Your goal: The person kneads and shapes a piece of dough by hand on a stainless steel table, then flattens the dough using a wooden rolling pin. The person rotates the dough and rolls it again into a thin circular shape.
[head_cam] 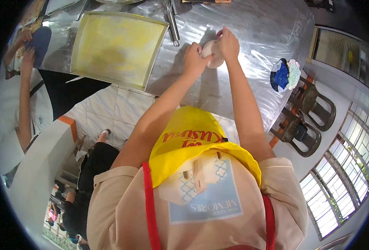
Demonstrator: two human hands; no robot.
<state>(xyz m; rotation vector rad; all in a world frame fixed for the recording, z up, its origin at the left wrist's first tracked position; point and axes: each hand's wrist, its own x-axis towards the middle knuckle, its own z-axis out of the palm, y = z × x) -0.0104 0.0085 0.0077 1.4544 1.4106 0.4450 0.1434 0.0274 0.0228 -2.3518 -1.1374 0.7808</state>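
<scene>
Above the steel table [256, 28], both of my hands are on a small, round, pale object [216, 63]; its exact kind is unclear. My left hand [193, 59] grips its left side, the thumb lying across the front. At its upper right is my right hand [229, 44], with fingers bent around the edge and a small dark red bit [219, 33] by the fingertips. My fingers hide part of the object. To the left of my hands lies a metal whisk [173, 29], handle towards me. Farther left sits a shallow rectangular tray [118, 53] with a yellowish, smeared bottom.
Bunched blue-and-black cloth [280, 75] and pale green cloth [293, 74] lie near the table's right edge. Brown plastic chairs [323, 107] stand beyond it. At far left, a co-worker's hands [26, 56] hold a dark blue flat piece [41, 45]. Another person in black [98, 165] is behind, lower left.
</scene>
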